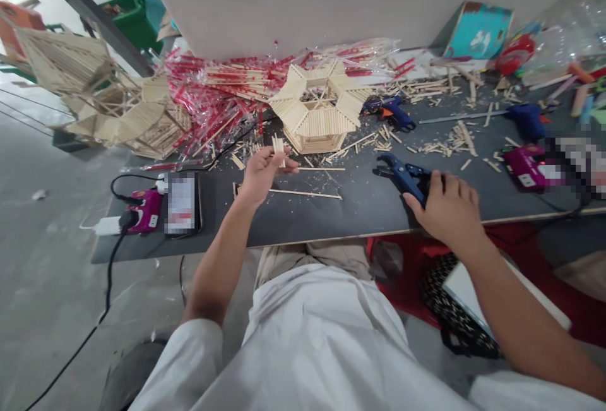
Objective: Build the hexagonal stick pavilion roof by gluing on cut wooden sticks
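Note:
My left hand (pixel 262 173) is closed on a small bundle of short wooden sticks (pixel 279 146), held just above the dark tabletop (pixel 331 215). My right hand (pixel 447 206) wraps round a blue glue gun (pixel 402 176) that lies on the table with its nozzle pointing left. Behind both hands stands a six-sided wooden stick model (pixel 316 108). Two long thin sticks (pixel 307 194) lie on the table between my hands.
Red-and-clear chopstick wrappers (pixel 222 92) pile up at the back left beside larger stick structures (pixel 95 95). A phone (pixel 182 204) and a purple device (pixel 144 210) with cables sit at the left edge. More blue glue guns (pixel 395 111), stick offcuts and a purple device (pixel 525 168) lie right.

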### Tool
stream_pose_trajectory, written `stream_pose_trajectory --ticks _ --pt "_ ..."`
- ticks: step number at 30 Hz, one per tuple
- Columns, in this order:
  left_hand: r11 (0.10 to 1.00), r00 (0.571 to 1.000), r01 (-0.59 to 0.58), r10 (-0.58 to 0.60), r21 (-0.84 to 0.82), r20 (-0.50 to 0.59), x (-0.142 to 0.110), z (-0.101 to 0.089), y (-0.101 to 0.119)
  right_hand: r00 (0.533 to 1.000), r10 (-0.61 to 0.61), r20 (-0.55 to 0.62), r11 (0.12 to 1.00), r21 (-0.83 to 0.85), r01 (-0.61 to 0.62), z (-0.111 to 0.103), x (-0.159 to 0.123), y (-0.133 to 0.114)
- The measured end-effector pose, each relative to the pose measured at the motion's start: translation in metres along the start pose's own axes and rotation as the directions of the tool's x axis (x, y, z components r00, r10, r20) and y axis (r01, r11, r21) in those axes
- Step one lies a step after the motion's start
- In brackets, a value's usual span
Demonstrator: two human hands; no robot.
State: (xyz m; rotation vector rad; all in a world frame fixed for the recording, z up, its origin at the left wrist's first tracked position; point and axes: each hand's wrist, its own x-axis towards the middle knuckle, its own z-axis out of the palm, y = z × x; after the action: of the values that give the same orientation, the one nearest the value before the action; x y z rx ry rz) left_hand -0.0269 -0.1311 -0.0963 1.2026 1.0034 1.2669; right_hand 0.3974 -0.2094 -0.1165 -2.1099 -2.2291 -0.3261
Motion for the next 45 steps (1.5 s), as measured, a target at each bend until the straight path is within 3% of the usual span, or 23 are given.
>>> stream_pose_trajectory --ticks 2,4,7,10,13,17,21,27,30,34,38,41,45 --pt "0.990 0.999 0.042 -0.043 -0.132 -0.008 0.000 -0.005 0.003 0.998 -0.036 -0.047 0.997 0.068 0.039 -0.006 0.000 -0.018" --pt "0.985 0.997 0.060 -0.066 -0.164 -0.030 0.000 -0.008 0.005 0.987 -0.128 -0.102 0.971 0.188 0.145 -0.012 -0.001 -0.045" --pt "0.989 0.997 0.068 -0.074 -0.132 -0.039 0.000 -0.010 0.007 0.938 -0.299 -0.174 0.827 0.443 0.346 -0.013 0.000 -0.093" --pt "0.990 0.996 0.075 -0.079 -0.121 -0.033 0.001 -0.011 0.005 0.925 -0.349 -0.147 0.748 0.551 0.370 -0.010 0.010 -0.134" --pt "0.988 0.996 0.080 -0.086 -0.134 -0.038 0.003 -0.013 0.004 0.932 -0.347 -0.102 0.752 0.564 0.342 -0.007 0.025 -0.151" --pt "0.994 0.999 0.042 -0.045 -0.105 -0.022 0.006 -0.016 0.001 0.921 -0.385 -0.056 0.795 0.487 0.362 -0.006 0.037 -0.151" --pt "0.998 0.996 0.051 -0.048 -0.041 0.070 0.005 -0.009 -0.004 0.911 -0.411 -0.038 0.813 0.438 0.385 -0.008 0.036 -0.146" --pt "0.996 0.996 0.070 -0.074 0.057 0.058 0.005 -0.003 -0.009 0.878 -0.466 -0.114 0.712 0.540 0.448 -0.009 0.025 -0.144" --pt "0.983 0.997 0.013 -0.027 0.184 0.079 0.007 -0.008 -0.013 0.879 -0.442 -0.176 0.677 0.577 0.456 -0.005 0.023 -0.147" --pt "0.852 0.984 -0.162 0.101 0.498 0.148 0.009 -0.013 -0.017 0.897 -0.423 -0.130 0.762 0.485 0.429 -0.004 0.026 -0.156" --pt "0.713 0.956 -0.287 0.166 0.640 0.244 0.006 -0.012 -0.015 0.908 -0.410 -0.083 0.818 0.406 0.407 -0.005 0.025 -0.156" --pt "0.588 0.919 -0.378 0.147 0.715 0.366 0.001 -0.009 -0.013 0.913 -0.402 -0.074 0.811 0.434 0.392 -0.001 0.016 -0.143" --pt "0.483 0.889 -0.431 0.083 0.762 0.451 -0.006 -0.005 -0.011 0.941 -0.333 -0.065 0.793 0.520 0.316 0.001 0.003 -0.109"
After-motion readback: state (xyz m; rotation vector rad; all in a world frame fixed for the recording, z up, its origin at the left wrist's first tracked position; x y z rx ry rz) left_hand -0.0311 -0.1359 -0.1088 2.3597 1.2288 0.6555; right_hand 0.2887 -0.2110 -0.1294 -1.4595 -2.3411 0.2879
